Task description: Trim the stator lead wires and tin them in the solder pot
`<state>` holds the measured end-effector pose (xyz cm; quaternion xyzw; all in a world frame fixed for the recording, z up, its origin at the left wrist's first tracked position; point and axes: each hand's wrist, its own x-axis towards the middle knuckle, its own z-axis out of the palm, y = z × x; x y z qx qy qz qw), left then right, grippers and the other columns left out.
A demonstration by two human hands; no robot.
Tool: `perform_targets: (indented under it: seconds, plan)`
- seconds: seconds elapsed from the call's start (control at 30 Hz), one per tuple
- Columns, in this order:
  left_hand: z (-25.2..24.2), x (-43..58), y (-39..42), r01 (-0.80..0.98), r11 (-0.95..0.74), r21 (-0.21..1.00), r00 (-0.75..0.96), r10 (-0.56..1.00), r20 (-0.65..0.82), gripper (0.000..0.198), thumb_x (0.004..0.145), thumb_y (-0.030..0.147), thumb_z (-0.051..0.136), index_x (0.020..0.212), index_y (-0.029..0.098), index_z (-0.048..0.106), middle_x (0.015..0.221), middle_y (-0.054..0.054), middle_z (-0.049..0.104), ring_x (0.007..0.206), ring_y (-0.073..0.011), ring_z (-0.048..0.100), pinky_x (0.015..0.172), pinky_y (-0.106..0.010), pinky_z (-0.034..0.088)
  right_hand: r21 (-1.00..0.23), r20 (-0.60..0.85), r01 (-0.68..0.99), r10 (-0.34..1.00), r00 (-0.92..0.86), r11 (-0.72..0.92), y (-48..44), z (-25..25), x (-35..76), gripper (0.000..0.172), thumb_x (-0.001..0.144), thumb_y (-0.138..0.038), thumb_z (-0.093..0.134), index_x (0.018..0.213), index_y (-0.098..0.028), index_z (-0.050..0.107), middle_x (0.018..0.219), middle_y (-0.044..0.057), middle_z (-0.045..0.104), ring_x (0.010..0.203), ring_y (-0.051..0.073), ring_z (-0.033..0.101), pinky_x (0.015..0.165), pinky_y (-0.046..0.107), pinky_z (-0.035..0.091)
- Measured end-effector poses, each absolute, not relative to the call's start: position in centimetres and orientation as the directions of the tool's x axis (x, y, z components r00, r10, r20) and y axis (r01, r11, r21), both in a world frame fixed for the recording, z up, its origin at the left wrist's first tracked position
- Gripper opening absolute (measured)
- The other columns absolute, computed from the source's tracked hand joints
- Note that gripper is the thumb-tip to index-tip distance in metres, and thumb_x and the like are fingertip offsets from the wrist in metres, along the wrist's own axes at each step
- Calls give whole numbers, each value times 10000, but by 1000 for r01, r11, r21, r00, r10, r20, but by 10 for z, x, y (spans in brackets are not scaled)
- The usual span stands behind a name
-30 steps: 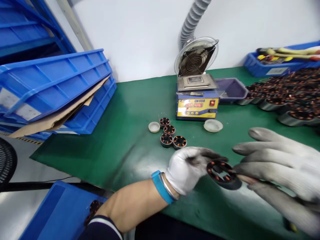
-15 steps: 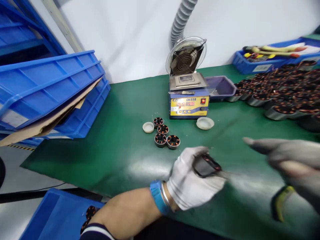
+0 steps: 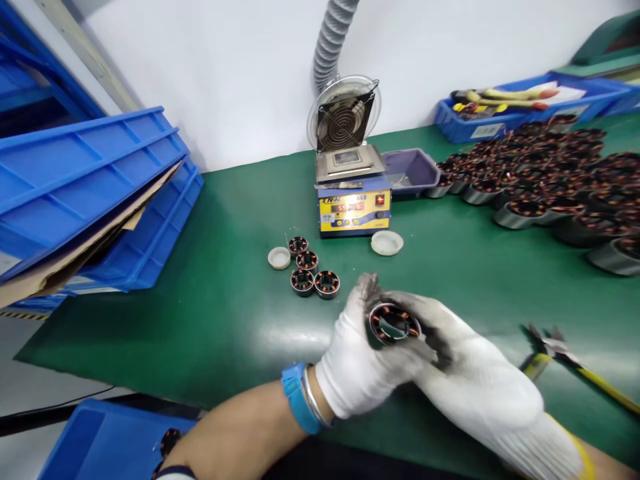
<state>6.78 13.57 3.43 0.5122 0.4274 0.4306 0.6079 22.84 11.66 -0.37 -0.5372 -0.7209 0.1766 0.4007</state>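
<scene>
Both hands wear white gloves with grey, dirty fingertips. My left hand and my right hand are closed round one motor stator, a dark ring with copper windings inside, tilted so its open face shows. It is held just above the green table. Several similar stators stand in a small group beyond my left hand. A pair of cutting pliers with yellow handles lies open on the table, to the right of my right hand.
A solder pot with a lit display stands at the back, a purple tray beside it. Two shallow white dishes sit in front. Many stators crowd the right. Blue crates lean at left; a blue bin is below.
My right hand has come in from the right and taken hold of the stator with my left. The stator has turned so its ring opening shows. The view has shifted to the right.
</scene>
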Motion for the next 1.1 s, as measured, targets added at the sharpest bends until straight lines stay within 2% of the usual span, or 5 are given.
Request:
perform_targets:
  seconds: [0.1, 0.33, 0.7, 0.93, 1.1]
  plan:
    - [38, 63, 146, 103, 4, 995, 219, 975, -27, 312, 824, 486, 748, 815, 199, 628, 799, -24, 673, 810, -199, 633, 814, -340, 548, -571, 489, 669, 851, -190, 477, 118, 0, 240, 417, 921, -304, 581, 1332, -245, 547, 1234, 82, 696, 1102, 227, 721, 993, 367, 623]
    - [51, 57, 144, -118, 116, 986, 219, 972, -88, 624, 872, 683, 638, 526, 216, 411, 447, 44, 406, 420, -81, 347, 454, -260, 281, -489, 543, 706, 812, -214, 513, 115, 12, 246, 398, 946, -310, 593, 1332, -248, 522, 1202, 79, 693, 1072, 197, 725, 970, 312, 620]
    - [54, 54, 150, 181, 17, 983, 332, 940, -78, 336, 800, 393, 778, 688, 198, 528, 634, 43, 515, 611, -109, 435, 579, -247, 369, -311, 602, 742, 727, -330, 594, 118, 17, 251, 404, 932, -225, 568, 1331, -190, 516, 1217, 101, 684, 1118, 188, 705, 973, 283, 611]
    - [56, 49, 157, -106, -58, 993, -97, 994, 48, 346, 867, 416, 689, 674, 206, 493, 563, 67, 452, 528, -88, 388, 551, -241, 360, -292, 582, 710, 708, -400, 641, 116, 17, 256, 384, 903, -219, 555, 1287, -226, 560, 1220, 81, 703, 1149, 199, 702, 968, 307, 620]
    - [64, 50, 157, 85, 93, 992, 294, 949, -115, 384, 786, 409, 783, 623, 184, 518, 585, 54, 475, 568, -86, 398, 557, -235, 351, -269, 588, 742, 715, -378, 614, 117, 18, 259, 338, 946, -290, 547, 1275, -215, 537, 1208, 100, 701, 1099, 205, 723, 933, 319, 642]
